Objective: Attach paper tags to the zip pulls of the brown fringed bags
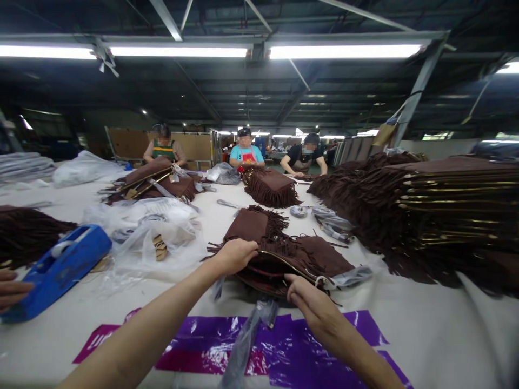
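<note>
A dark brown fringed bag (328, 254) lies in front of me with its zipped mouth gaping toward me. My left hand (237, 255) is closed on the rim at the left of the opening. At the right of the mouth, my right hand (306, 297) has its fingers curled at the near edge, with a fingertip by the dark inside. A grey plastic-wrapped strap (243, 340) hangs below the bag over purple plastic sheeting (308, 346). Another wrapped piece (353, 276) sticks out at the bag's right end.
Tall stacks of fringed bags (458, 202) stand at the right. A blue tape dispenser (67, 270) is at the left, with another person's hand (14, 289) on it. Clear plastic bags (162, 227) and more brown bags (271, 183) lie on the white table. Several people work across it.
</note>
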Tool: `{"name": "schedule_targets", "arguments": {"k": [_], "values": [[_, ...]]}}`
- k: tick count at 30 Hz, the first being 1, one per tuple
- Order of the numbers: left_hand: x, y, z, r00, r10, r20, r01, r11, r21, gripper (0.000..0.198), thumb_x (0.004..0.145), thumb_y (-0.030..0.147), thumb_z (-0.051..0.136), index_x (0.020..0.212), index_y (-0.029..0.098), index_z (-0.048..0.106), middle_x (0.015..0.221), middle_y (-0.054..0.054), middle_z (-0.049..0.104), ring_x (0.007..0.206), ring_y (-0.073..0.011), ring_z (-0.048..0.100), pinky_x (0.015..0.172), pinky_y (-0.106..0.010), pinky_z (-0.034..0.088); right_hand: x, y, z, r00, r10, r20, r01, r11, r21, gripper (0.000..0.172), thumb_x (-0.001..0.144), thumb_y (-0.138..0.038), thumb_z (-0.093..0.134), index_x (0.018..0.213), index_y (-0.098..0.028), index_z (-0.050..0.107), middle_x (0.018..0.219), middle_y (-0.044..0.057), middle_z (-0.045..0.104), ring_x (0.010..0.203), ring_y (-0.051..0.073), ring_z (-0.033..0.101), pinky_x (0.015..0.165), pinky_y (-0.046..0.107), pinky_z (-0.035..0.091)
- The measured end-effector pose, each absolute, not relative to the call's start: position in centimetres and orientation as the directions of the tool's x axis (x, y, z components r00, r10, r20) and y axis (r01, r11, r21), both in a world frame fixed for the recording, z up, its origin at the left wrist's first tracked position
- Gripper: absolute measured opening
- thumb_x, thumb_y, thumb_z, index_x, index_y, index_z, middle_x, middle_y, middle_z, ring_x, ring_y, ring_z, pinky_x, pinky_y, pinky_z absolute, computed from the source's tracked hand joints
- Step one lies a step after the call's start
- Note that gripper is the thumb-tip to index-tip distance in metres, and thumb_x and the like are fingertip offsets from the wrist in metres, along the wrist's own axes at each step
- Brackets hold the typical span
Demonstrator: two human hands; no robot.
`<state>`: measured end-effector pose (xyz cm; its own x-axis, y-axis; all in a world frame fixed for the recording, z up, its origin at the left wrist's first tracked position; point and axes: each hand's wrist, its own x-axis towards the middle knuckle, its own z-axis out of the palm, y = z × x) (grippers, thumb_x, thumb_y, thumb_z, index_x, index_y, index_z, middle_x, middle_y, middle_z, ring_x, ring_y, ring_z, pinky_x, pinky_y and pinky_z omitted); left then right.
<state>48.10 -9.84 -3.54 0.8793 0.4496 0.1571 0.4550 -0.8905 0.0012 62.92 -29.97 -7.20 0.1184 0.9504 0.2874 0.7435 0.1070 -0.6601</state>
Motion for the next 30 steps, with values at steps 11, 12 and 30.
{"name": "schedule_targets", "arguments": {"k": [11,12,30], "values": [[48.2,-16.6,-3.0,0.982,0.049,0.183,0.034,-0.996,0.081,0.017,0.085,0.012,0.047,0.089,0.015,0.063,0.091,-0.008,0.066,0.084,-0.0198,0.062,0.077,-0.027,0.049,66.1,-26.6,-3.8,0.037,0.991,0.128,0.559,0.085,-0.825,0.025,0.087,-0.041,0.045,0.074,-0.021,0.052,0.066,-0.003,0.045,0.065,0.015,0.042,0.06,0.026,0.033],[49.1,-17.0,-3.5,0.992,0.042,0.12,0.03,-0.995,0.094,0.018,0.081,0.009,0.049,0.09,0.014,0.064,0.093,-0.009,0.066,0.085,-0.0216,0.063,0.077,-0.028,0.05,66.3,-26.7,-3.9,0.045,0.993,0.105,0.524,0.066,-0.849,0.025,0.087,-0.043,0.046,0.075,-0.021,0.052,0.064,-0.004,0.042,0.061,0.014,0.039,0.057,0.025,0.031],[58.9,-13.3,-9.4,0.959,0.282,-0.037,0.262,-0.825,0.501,0.042,0.078,0.012,0.053,0.12,0.014,0.055,0.129,-0.012,0.057,0.118,-0.0281,0.052,0.101,-0.038,0.041,69.3,-27.0,-5.0,0.28,0.953,-0.114,0.358,-0.214,-0.909,0.029,0.072,-0.05,0.06,0.072,-0.022,0.054,0.076,-0.001,0.048,0.074,0.017,0.045,0.063,0.028,0.048]]}}
